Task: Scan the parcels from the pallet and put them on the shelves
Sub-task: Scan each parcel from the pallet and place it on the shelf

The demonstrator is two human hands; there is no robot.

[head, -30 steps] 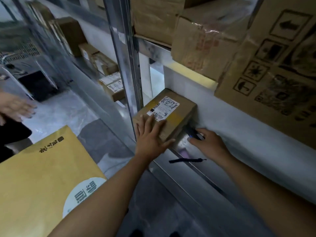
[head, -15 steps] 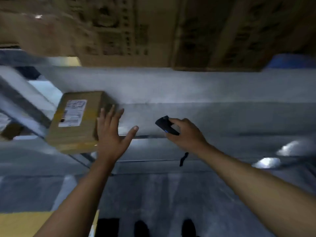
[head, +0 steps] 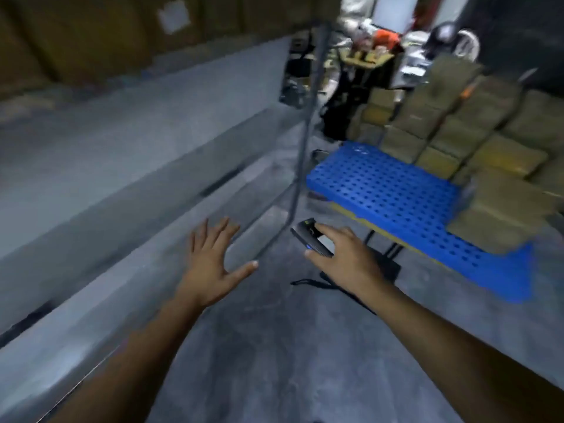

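Note:
The view is blurred by a fast turn. My left hand (head: 213, 261) hangs over the floor with fingers spread and holds nothing. My right hand (head: 345, 257) grips a small black scanner (head: 309, 239), its wrist strap (head: 317, 282) dangling below. To the right lies a blue perforated pallet (head: 396, 196), its near part bare. Several brown cardboard parcels (head: 476, 138) are stacked on its far and right side. The grey metal shelves (head: 122, 141) run along the left. The parcel I handled earlier is out of view.
A shelf upright (head: 305, 141) stands between the shelves and the pallet. Large cartons (head: 91, 35) sit on the upper shelf at top left. A person (head: 360, 22) stands behind the pallet beside dark equipment. Grey floor (head: 274, 346) lies under my arms.
My left hand came off the small labelled parcel, which stayed on the shelf. The view swung right from the shelf to the blue pallet. My right hand still holds the scanner.

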